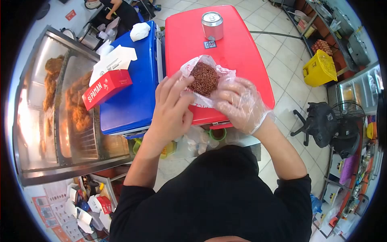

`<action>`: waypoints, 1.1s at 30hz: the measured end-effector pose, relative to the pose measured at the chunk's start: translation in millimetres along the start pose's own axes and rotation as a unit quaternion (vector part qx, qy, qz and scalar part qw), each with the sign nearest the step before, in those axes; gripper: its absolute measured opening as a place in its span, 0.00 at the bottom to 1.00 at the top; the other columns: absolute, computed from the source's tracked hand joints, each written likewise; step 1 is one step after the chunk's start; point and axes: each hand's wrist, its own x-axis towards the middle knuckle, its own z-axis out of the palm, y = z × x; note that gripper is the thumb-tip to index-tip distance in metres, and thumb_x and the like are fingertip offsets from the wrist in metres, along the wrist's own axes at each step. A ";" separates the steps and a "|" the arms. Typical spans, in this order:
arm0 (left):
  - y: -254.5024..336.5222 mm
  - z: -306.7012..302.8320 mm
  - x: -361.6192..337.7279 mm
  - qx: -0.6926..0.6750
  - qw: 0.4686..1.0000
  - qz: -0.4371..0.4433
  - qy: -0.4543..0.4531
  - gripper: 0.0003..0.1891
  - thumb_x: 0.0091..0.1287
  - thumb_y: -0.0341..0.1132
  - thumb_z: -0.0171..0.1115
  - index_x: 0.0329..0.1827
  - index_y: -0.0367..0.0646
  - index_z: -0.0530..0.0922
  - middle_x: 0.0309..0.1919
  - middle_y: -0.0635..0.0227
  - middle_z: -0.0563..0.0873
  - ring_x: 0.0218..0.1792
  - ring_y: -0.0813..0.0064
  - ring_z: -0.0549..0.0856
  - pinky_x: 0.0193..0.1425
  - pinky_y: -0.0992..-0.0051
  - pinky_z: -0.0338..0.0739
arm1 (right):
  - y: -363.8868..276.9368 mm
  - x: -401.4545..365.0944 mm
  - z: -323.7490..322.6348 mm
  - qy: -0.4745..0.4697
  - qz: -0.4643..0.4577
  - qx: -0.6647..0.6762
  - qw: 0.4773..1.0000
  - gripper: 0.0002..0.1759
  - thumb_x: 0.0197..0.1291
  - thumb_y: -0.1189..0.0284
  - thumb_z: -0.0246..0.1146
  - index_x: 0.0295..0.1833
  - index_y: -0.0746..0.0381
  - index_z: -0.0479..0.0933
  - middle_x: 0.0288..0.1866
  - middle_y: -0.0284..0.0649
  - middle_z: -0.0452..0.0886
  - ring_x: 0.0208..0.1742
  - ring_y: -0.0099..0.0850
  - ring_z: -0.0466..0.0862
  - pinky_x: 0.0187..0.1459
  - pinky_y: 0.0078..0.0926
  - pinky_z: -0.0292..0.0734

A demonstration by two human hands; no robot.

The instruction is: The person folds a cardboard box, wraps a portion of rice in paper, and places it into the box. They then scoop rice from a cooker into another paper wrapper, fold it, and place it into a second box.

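On the red lid [248,60], rice [204,78] in a wrapper [228,73], bare left hand [172,101] at its left edge, grip unclear, gloved right hand [241,104] grasps its right edge, can [213,28] beyond.

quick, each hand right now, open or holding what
Left hand: bare, touching crumpled white wrapper under round brown grain mound; grip unclear.
Right hand: clear plastic glove, half-curled at wrapper; grip unclear.
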 end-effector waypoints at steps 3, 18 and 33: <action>-1.0 9.1 -14.2 0.022 0.998 0.057 0.008 0.14 0.52 0.22 0.65 0.42 0.40 0.75 0.58 0.56 0.81 0.62 0.48 0.78 0.68 0.56 0.70 | -5.9 -8.2 -8.4 -0.012 -0.026 -0.027 0.999 0.17 0.48 0.71 0.67 0.47 0.50 0.83 0.46 0.30 0.81 0.55 0.33 0.81 0.65 0.46 0.72; -23.0 -10.6 -28.9 -0.072 0.996 0.051 0.031 0.10 0.55 0.28 0.70 0.36 0.40 0.77 0.45 0.62 0.84 0.54 0.59 0.83 0.62 0.58 0.74 | 19.7 17.5 -13.7 0.019 0.046 0.129 0.990 0.09 0.49 0.74 0.73 0.37 0.60 0.81 0.35 0.42 0.81 0.38 0.45 0.84 0.39 0.44 0.78; -27.9 -27.5 -30.9 -0.026 0.995 -0.049 -0.081 0.22 0.52 0.42 0.79 0.32 0.42 0.71 0.78 0.48 0.66 0.81 0.38 0.56 0.81 0.40 0.47 | 26.9 18.6 -18.5 -0.145 0.005 0.066 0.987 0.16 0.51 0.61 0.76 0.35 0.58 0.78 0.40 0.40 0.82 0.44 0.46 0.84 0.43 0.45 0.77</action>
